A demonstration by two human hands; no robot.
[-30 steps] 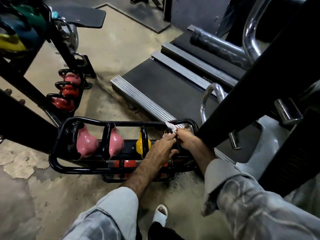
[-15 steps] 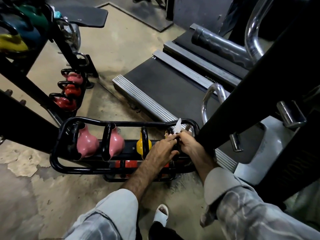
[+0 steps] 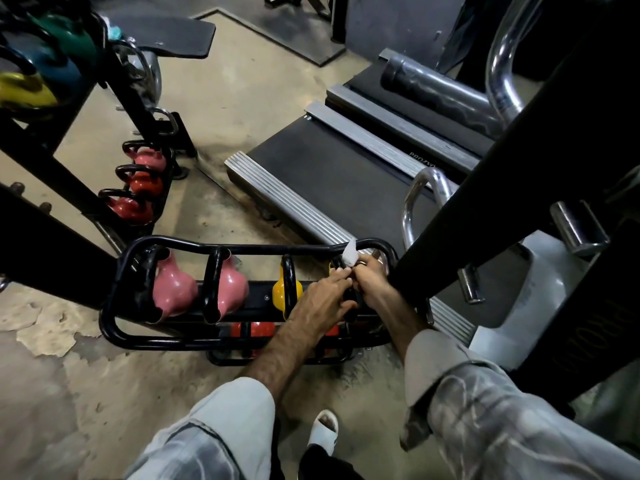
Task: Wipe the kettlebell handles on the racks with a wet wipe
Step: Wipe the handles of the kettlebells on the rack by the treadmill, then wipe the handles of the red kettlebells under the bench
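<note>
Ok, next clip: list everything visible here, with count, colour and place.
low rack: one, black, centre floor
pink kettlebells: two, rack's left end
yellow kettlebell: one, mid-rack
red kettlebells: three, second rack at left
wet wipe: one, white, at rack's right end
treadmill: one, black and silver, behind rack
sandal: one, white, bottom centre
left hand: on rightmost handle
right hand: holding the wipe
</note>
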